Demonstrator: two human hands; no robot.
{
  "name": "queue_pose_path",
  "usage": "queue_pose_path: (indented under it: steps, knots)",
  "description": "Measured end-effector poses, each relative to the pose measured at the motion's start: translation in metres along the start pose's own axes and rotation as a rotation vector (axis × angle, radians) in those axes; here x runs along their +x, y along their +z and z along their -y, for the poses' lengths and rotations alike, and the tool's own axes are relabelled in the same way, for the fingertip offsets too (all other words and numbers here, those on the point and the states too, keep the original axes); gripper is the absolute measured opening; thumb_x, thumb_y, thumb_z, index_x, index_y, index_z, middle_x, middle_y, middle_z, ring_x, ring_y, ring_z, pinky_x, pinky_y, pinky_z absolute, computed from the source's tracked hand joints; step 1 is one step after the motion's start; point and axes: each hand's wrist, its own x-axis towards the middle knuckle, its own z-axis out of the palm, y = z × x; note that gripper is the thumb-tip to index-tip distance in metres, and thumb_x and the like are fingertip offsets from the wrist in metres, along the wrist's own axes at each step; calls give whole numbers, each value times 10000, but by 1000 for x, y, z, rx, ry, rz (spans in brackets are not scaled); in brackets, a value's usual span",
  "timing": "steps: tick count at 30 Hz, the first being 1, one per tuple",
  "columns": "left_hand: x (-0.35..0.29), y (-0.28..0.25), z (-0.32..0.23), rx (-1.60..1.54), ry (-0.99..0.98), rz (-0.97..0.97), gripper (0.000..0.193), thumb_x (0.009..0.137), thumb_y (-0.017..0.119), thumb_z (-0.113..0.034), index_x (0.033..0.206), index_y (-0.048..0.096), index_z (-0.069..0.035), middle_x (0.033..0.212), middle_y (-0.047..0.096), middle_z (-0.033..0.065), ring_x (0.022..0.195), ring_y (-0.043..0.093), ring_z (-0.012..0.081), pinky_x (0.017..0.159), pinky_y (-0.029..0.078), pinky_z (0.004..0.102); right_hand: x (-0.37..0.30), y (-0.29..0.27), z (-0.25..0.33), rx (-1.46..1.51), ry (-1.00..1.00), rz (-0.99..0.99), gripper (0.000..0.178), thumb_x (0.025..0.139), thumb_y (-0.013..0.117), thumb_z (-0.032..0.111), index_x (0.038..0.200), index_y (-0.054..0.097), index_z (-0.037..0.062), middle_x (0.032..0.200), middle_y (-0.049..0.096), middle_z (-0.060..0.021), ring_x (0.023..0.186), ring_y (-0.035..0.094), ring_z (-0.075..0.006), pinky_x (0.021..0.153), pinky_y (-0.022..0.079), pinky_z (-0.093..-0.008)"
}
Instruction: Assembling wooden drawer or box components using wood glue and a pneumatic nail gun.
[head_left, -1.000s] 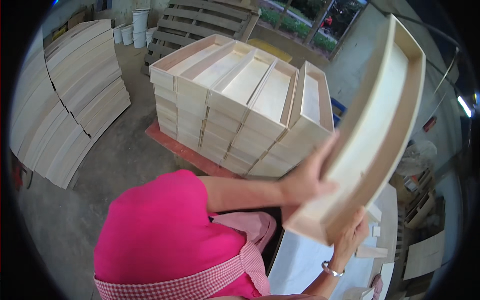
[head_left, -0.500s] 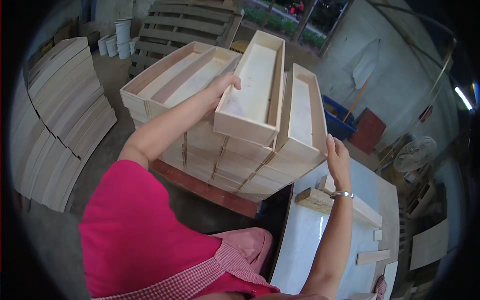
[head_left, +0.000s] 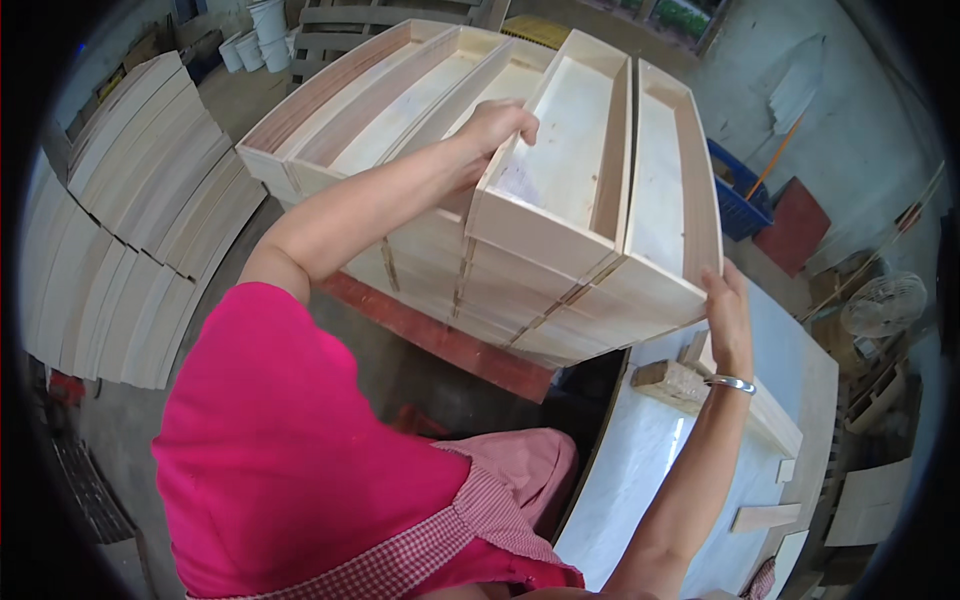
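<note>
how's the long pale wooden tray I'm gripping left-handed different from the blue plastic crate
The long pale wooden tray is gripped by your left hand; the blue plastic crate is untouched. The tray is beside matching trays; the crate sits apart, lower. An orange stick seems to stand in the crate, none in the tray. Both are open-topped.
</note>
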Motion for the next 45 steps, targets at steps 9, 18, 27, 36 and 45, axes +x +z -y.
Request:
queue_pose_path:
  steps: [9, 18, 27, 36, 45]
  knots:
    - [-21, 15, -19, 42, 57, -33, 449, 625, 561, 2, 1072, 588, 28, 877, 548, 109, 716, 581, 217, 623, 534, 355, -1, 3, 15, -11, -9, -41, 415, 917, 471, 209, 1201, 585, -72, 1118, 634, -134, 1029, 549, -212, 958, 393, -310]
    - [-13, 12, -21, 72, 94, 5, 434, 613, 550, 7, 1040, 623, 31, 824, 562, 89, 710, 584, 214, 635, 530, 344, 4, 6, -10, -96, -93, -87, 374, 899, 426, 165, 1089, 593, -111, 957, 657, -184, 880, 591, -232, 843, 456, -350]
    - [-6, 11, -8, 121, 60, -16, 342, 634, 568, -21, 964, 652, 5, 818, 563, 82, 697, 560, 214, 580, 472, 343, 1, 6, -8, -90, -31, -97, 374, 935, 437, 195, 1145, 611, -60, 1010, 657, -140, 926, 589, -211, 838, 447, -334]
    - [-99, 52, -21, 585, 1212, -359, 179, 997, 485, -117, 1027, 601, 16, 1175, 618, 159, 1092, 580, 262, 1035, 413, 400, -81, -16, -48, -94, -226, -670, 378, 989, 543, 276, 1146, 606, -62, 911, 683, -204, 847, 675, -277, 768, 506, -369]
    - [-220, 245, 167, 462, 190, 795, 241, 966, 542, -128, 805, 602, 39, 819, 632, 119, 827, 618, 210, 741, 466, 285, -396, 6, -167, 22, 393, -1039, 225, 939, 607, 98, 1085, 643, -70, 919, 703, -132, 820, 684, -178, 768, 539, -298]
